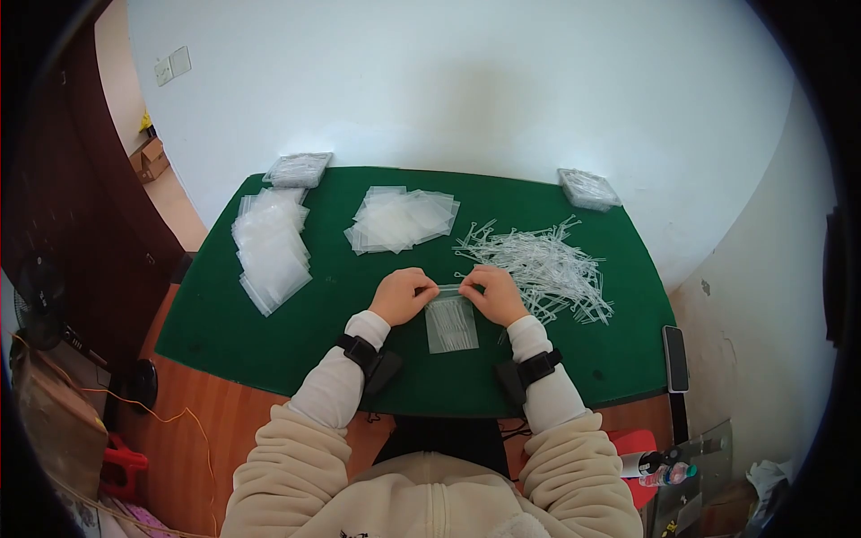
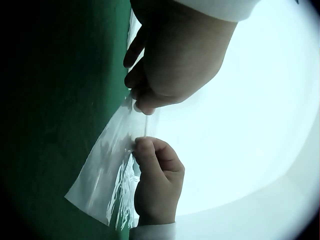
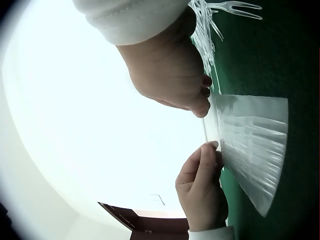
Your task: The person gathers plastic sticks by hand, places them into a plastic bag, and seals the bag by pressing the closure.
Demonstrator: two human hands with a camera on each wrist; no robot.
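A clear plastic bag (image 1: 453,327) hangs between the two hands, near the front middle of the green table. Several clear small forks lie side by side inside the bag (image 3: 255,145). My left hand (image 1: 404,295) pinches one top corner between thumb and fingers, and my right hand (image 1: 496,294) pinches the other. In the left wrist view the left hand (image 2: 180,55) is above and the right hand (image 2: 157,185) below, with the bag's top strip (image 2: 148,125) stretched between them. The right wrist view has the right hand (image 3: 170,70) above and the left hand (image 3: 202,192) below.
A loose heap of clear forks (image 1: 547,264) lies to the right. Empty bags are spread in one pile (image 1: 404,220) at the back middle and another (image 1: 272,247) at the left. Filled packs stand at the back left (image 1: 299,169) and back right (image 1: 588,189). A phone (image 1: 675,359) is at the right edge.
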